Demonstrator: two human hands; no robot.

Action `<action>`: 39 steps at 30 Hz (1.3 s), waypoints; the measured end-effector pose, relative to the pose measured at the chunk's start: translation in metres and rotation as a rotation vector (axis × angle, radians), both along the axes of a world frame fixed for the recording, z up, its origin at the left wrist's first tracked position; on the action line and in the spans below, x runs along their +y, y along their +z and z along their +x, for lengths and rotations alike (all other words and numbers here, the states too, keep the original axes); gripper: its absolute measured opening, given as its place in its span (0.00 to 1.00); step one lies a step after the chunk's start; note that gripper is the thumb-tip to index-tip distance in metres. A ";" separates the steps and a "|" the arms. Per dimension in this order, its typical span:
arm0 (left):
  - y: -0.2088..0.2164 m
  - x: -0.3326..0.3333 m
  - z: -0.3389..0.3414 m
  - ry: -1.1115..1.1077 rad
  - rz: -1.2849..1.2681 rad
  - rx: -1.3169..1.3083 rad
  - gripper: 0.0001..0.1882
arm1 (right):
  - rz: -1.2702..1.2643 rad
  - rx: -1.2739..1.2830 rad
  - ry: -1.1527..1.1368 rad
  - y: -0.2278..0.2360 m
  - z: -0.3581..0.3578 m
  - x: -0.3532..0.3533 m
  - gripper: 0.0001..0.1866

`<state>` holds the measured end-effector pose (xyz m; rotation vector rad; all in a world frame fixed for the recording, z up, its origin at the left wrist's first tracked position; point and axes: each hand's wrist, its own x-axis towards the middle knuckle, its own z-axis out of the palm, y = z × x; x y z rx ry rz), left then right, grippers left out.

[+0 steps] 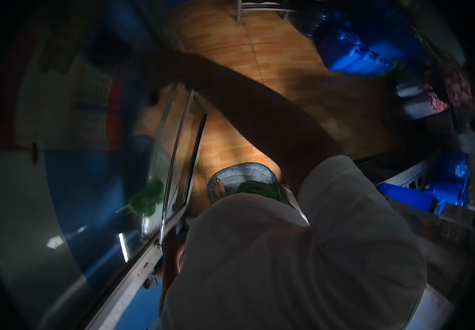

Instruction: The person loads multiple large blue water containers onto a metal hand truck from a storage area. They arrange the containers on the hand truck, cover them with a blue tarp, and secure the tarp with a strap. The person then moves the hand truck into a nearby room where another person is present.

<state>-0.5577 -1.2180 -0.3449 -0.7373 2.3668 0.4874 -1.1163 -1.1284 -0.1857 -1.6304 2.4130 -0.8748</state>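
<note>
My right arm in a white sleeve reaches across to the far left. My right hand [157,69] is dark and smeared there, close to a shiny upright panel [100,203] with blue and grey areas; its fingers cannot be made out. Two slim metal bars [176,159] run along the panel's edge below that hand. At the lower left, my left hand [178,256] shows only in part, beside the panel's pale metal frame [133,283]. My body hides most of it. On the panel's surface a green patch [148,198] shows, perhaps a reflection.
A bare foot stands on a grey-blue mat [254,171] on the wood-patterned floor [229,66]. Blue plastic containers [353,55] stand at the far right. Nearer on the right are blue items [443,184] and a cardboard box [457,225]. A metal-legged stand [262,6] is at the top.
</note>
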 end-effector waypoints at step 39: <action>-0.146 0.175 -1.034 -1.044 0.318 -0.266 0.12 | 0.418 -1.277 -1.440 -0.267 0.109 0.368 0.21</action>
